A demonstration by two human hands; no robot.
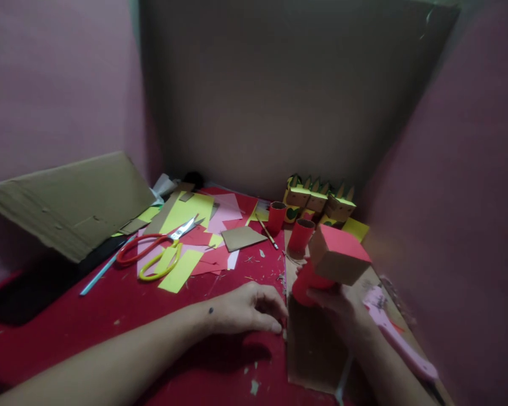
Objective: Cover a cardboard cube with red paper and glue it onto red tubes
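Note:
My right hand [342,310] is wrapped round a red paper tube [305,287] above a brown cardboard sheet [309,349]. On the tube's top sits a small cardboard box with a red upper face [342,251]. Part of the tube is hidden by my fingers and the box. My left hand [254,310] hovers at the cardboard sheet's left edge, fingers loosely bent and apart from the thumb, with nothing seen in them. Just behind the held piece stands another red tube [301,237], and a further red tube [276,217] is beyond it.
Scissors with red and yellow handles [163,251] lie on paper scraps [186,270]. A pencil [267,232] and a cardboard piece [242,238] are nearby. Several yellow figures [317,200] stand at the back. A pink-handled tool [400,338] lies right; a folded cardboard [71,203] leans left.

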